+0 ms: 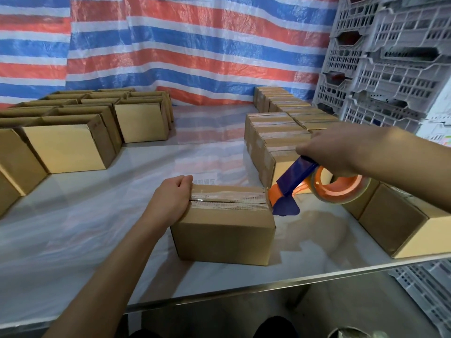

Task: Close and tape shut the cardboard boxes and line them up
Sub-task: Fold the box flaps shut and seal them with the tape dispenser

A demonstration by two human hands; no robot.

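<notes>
A closed cardboard box (224, 230) stands near the table's front edge, with clear tape along its top seam. My left hand (170, 198) grips the box's left top edge, fingers curled over it. My right hand (327, 150) holds a blue and orange tape dispenser (297, 184) with a roll of clear tape (341, 189). The dispenser's blade end touches the box's right top edge. A row of taped boxes (275, 132) runs along the right side. Open boxes (70, 142) stand at the left.
The white table (122, 203) has a metal front edge. Grey plastic crates (390, 57) are stacked at the back right. A striped tarp (170, 45) hangs behind. More boxes (400, 220) sit at the right front.
</notes>
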